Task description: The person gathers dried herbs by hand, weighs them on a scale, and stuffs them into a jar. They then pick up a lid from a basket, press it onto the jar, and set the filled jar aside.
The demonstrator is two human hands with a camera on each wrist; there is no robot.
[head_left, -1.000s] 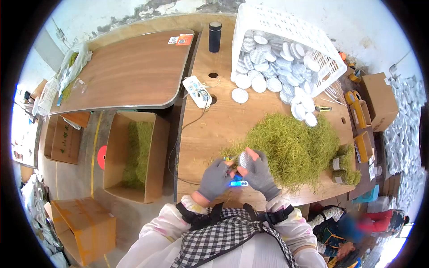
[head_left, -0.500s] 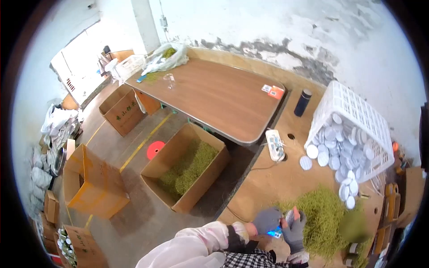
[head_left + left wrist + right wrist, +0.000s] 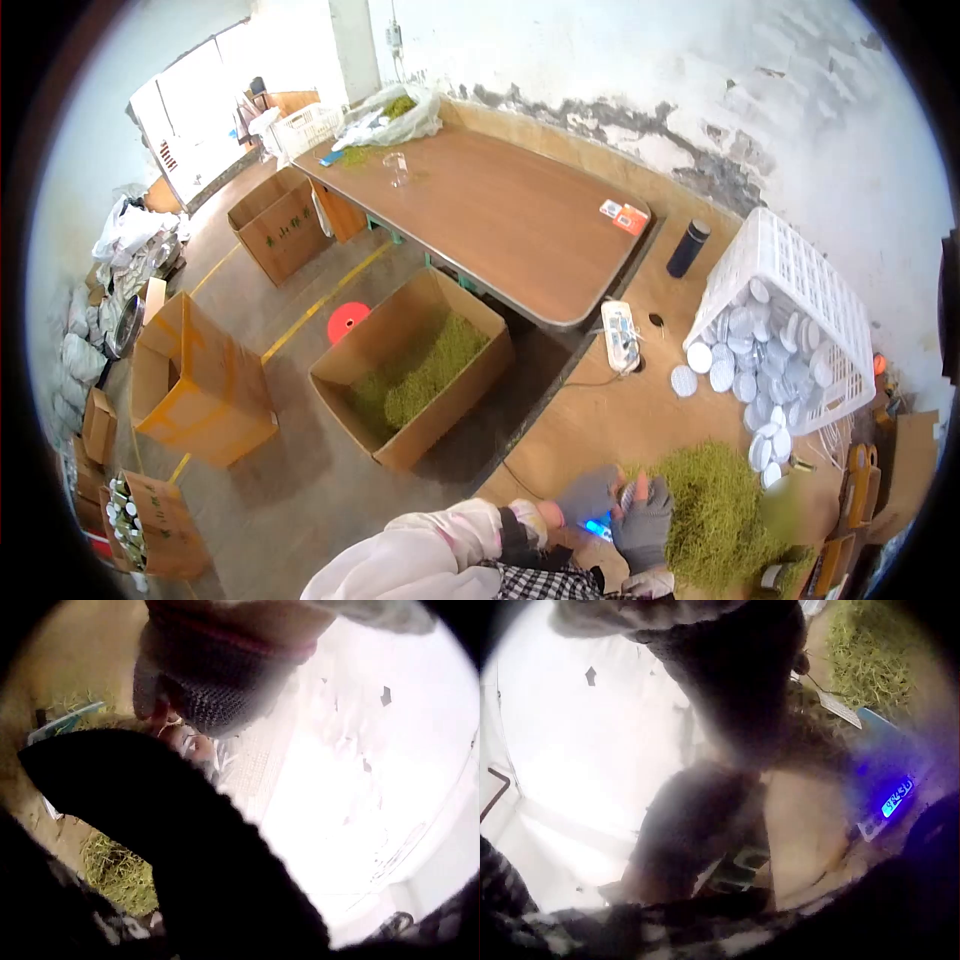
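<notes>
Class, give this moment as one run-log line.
left hand: beside right hand; right hand: holds patterned disc; display: lit blue; green plant heap: on table

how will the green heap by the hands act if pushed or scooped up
The green heap would likely feel light, being thin strands loosely piled. Since nothing visible walls it in, it would probably spread when pushed.

The white-sleeved left arm [image 3: 430, 550] extends from the near side toward the right, its wrist [image 3: 551, 514] partly bare. The grey-gloved left hand [image 3: 588, 497] is just left of the similarly gloved right hand [image 3: 643, 522], whose fingers [image 3: 657, 494] are bent; the left fingers look blurred.
</notes>
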